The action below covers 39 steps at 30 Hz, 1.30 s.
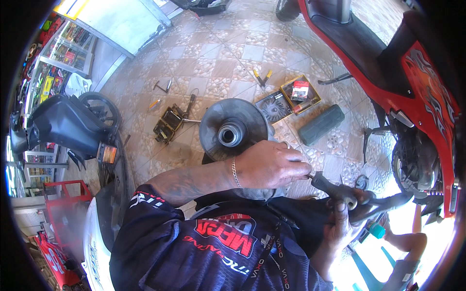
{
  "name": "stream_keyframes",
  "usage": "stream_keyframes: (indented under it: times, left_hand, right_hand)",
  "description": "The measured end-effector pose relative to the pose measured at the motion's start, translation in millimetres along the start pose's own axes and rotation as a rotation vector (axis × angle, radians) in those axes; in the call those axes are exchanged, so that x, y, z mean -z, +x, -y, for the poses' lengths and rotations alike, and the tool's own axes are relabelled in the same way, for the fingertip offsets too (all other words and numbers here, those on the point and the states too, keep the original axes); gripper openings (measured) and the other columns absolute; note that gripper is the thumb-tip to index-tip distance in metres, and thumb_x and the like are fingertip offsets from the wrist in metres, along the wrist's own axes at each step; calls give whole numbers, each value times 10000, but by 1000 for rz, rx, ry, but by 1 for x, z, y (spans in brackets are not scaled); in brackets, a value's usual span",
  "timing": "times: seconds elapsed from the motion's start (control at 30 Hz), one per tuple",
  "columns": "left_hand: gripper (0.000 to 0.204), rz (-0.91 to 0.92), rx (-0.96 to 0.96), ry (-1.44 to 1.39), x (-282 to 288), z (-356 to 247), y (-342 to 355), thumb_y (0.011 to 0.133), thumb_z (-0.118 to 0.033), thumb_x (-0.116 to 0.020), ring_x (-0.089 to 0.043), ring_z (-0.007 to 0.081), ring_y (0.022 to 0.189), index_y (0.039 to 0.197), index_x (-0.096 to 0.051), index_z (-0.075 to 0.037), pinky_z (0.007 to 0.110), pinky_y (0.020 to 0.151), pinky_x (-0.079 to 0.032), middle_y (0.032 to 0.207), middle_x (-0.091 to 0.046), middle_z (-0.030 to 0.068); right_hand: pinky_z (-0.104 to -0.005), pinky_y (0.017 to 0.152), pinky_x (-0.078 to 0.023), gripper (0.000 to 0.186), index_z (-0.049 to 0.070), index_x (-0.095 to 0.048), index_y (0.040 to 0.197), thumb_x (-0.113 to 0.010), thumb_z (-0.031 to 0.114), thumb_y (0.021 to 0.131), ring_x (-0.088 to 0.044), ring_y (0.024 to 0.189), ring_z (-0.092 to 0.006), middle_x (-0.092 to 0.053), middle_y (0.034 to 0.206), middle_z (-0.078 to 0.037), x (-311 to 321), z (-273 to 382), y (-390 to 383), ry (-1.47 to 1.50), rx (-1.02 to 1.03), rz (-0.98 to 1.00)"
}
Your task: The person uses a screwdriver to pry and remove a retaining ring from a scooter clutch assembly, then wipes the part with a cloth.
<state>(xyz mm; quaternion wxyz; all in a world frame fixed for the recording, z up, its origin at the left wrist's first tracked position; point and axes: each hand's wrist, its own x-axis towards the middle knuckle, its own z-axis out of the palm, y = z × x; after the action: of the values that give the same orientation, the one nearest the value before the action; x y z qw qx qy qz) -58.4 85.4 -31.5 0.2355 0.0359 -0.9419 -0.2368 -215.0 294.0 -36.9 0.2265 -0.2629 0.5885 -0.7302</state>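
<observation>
My left hand reaches across from the left, its fingers pinched at the end of a dark, branched tube-like part. A thin metal piece shows at its fingertips; its kind is hard to make out. My right hand grips the dark branched part from below, thumb pressed against its side. The part's far end stretches right into bright glare. Just beyond my left wrist rests a large grey scooter pulley disc with a hollow metal hub.
A finned metal disc, a yellow tray, a green box, yellow-handled pliers and a dark-and-yellow metal tool lie on the tiled floor. A red scooter stands at right. Another person's forearm enters at lower right.
</observation>
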Motion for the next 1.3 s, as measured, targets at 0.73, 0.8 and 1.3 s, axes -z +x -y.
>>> stream_keyframes:
  times: [0.73,0.8,1.3]
  left_hand:
    - [254,-4,76,-22,3,8,-4,911,-344,-726,-635,215,730,1093,-720,-168,367,627,-513,857,-597,17]
    - [241,3,88,-14,3,9,-3,912,-335,-726,-640,220,738,1080,-718,-162,369,631,-514,854,-600,20]
    - [175,23,151,-116,5,17,-3,886,-248,-725,-662,266,838,1013,-655,-150,413,712,-533,907,-629,41]
  right_hand:
    - [-236,296,-344,384,32,-528,1172,-499,402,1075,-426,381,-124,-522,662,-89,-14,40,44,363,-837,109]
    - [-253,299,-347,406,44,-531,1167,-493,437,1071,-435,390,-138,-532,666,-99,-17,43,48,351,-877,60]
    - [-205,354,-366,448,19,-458,1372,-607,260,1024,-436,487,-79,-519,833,-62,57,25,44,193,-416,83]
